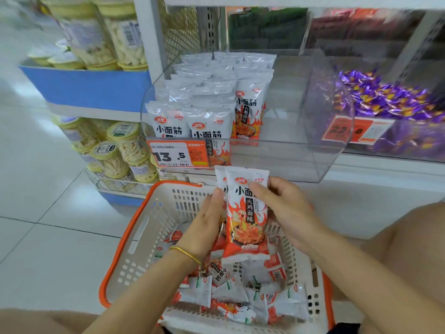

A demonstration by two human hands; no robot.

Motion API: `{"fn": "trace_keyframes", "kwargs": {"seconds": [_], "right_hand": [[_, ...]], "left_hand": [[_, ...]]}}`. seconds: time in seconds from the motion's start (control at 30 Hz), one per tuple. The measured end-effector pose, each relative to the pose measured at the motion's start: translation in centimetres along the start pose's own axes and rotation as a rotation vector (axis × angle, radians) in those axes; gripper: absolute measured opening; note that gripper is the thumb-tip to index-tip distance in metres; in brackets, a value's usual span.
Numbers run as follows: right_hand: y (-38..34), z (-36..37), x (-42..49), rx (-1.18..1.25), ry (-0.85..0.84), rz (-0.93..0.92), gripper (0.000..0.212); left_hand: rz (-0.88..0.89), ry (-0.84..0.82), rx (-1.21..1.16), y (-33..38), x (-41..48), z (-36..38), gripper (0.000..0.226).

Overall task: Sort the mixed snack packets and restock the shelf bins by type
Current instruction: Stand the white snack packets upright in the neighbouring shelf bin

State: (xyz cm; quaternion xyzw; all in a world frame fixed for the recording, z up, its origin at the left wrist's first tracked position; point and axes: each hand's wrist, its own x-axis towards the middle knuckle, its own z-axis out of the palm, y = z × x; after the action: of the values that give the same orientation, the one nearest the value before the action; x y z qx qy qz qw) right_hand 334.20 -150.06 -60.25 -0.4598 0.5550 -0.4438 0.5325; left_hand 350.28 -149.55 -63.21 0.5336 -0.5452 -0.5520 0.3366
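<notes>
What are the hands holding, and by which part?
Two stacked white-and-orange flame-printed snack packets, held upright. The left hand holds their left edge; the right hand pinches the upper right edge, thumb on the front.

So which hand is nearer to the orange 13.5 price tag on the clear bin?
Left. The left hand holds the packets at their left edge, below and slightly right of the price tag; the right hand grips their right side, farther right.
</notes>
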Motion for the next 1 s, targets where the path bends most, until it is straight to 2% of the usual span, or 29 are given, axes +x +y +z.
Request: {"fn": "trace_keyframes", "kwargs": {"seconds": [0.07,0.13,0.2,0.27,0.33,0.4,0.47,0.53,0.63,0.7,0.8,0.9,1.0], "right_hand": [[-0.3,0.5,-0.2,0.023,0.054,-0.047,0.018],[-0.9,0.7,-0.6,-0.023,0.081,-0.125,0.023],[-2.2,-0.1,-0.9,-0.109,0.041,-0.133,0.044],[-4.4,-1.6,-1.0,-0.091,-0.104,-0.050,0.069],[-7.1,-3.2,-0.8,0.024,-0.338,0.022,0.080],[-9.7,-4.8,0.0,0.112,-0.480,0.004,0.086],[-12.2,-6.1,1.4,0.147,-0.499,-0.077,0.081],[-14.5,-6.6,2.6,0.111,-0.495,-0.161,0.073],[-16.6,-6.0,4.6,-0.046,-0.350,-0.265,0.042],[-17.0,-5.3,5.8,-0.124,-0.255,-0.306,0.037],[-16.4,-4.7,7.3,-0.191,-0.203,-0.281,0.031],[-14.9,-4.7,8.7,-0.185,-0.171,-0.197,0.024],[-14.2,-4.5,9.7,-0.140,-0.130,-0.161,0.027]], "left_hand": [[0.004,-0.069,-0.081,0.7,-0.3,0.2,0.075],[0.052,-0.080,-0.092,1.8,-0.9,0.3,0.062],[0.111,-0.049,-0.085,3.4,-1.6,0.5,0.050],[0.210,-0.038,-0.060,5.6,-2.0,0.5,0.050],[0.333,-0.059,-0.010,8.0,-1.6,0.3,0.052],[0.422,-0.103,0.036,11.1,-0.6,0.2,0.049],[0.500,-0.091,0.126,14.2,1.0,-0.1,0.046],[0.586,0.014,0.383,16.7,3.5,-0.9,0.051],[0.651,0.121,0.706,19.7,6.5,-2.0,0.070],[0.611,0.127,0.728,20.7,7.6,-2.4,0.069],[0.495,0.070,0.756,20.3,8.8,-3.2,0.058],[0.418,0.089,0.883,19.0,9.1,-4.8,0.078],[0.428,0.175,0.890,17.4,9.0,-5.8,0.061]]}}
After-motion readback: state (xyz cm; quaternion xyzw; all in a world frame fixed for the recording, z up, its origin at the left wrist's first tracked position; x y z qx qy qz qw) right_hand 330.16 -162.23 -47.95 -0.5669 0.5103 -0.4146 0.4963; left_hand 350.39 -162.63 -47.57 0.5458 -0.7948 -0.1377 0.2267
